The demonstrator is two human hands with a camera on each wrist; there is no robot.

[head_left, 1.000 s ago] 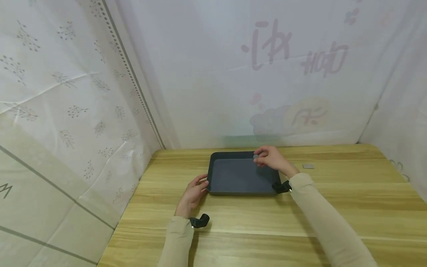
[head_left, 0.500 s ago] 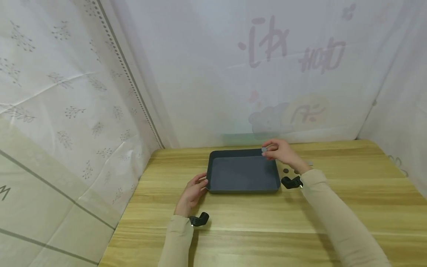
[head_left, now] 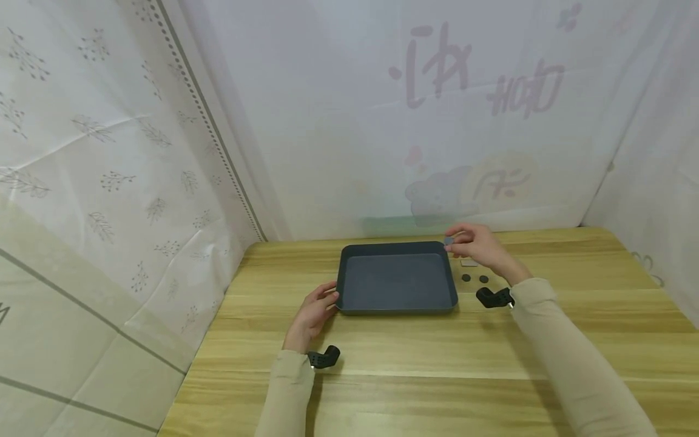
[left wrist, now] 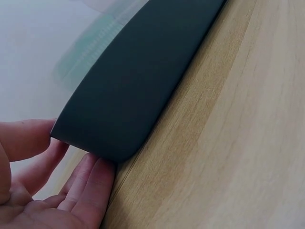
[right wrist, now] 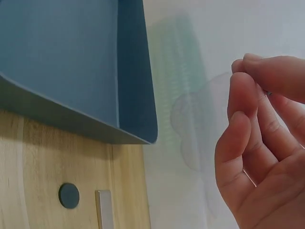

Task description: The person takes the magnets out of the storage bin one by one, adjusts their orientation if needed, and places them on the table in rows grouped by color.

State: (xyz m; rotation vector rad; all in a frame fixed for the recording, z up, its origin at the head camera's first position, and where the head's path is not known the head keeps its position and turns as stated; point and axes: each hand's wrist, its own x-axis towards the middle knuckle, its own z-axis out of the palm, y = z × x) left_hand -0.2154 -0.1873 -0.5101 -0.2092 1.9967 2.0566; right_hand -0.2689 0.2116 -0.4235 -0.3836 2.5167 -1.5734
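A dark grey rectangular tray [head_left: 395, 282] with raised walls lies on the wooden table. My left hand [head_left: 311, 315] is at the tray's left end; in the left wrist view its thumb and fingers touch the outside of the tray [left wrist: 128, 81] near a corner. Just beyond the far right corner, my right hand [head_left: 480, 246] pinches a small round grey disc [head_left: 449, 241] between thumb and fingers. The right wrist view shows the right hand [right wrist: 267, 129] with its fingertips together, the disc hidden there. Nearest below it are a dark disc [head_left: 466, 278] and a flat silvery bar [head_left: 468, 263].
A second dark disc [head_left: 483, 279] lies right of the first. The table [head_left: 404, 376] reaches back to a pale printed cloth [head_left: 327, 152]. Another patterned cloth [head_left: 109, 182] hangs along the left. Each wrist carries a small black camera mount [head_left: 324, 357].
My right hand has moved right, from above the tray's far right part to past its corner, still pinching the disc. Two discs on the table have come into sight. The left hand stays put.
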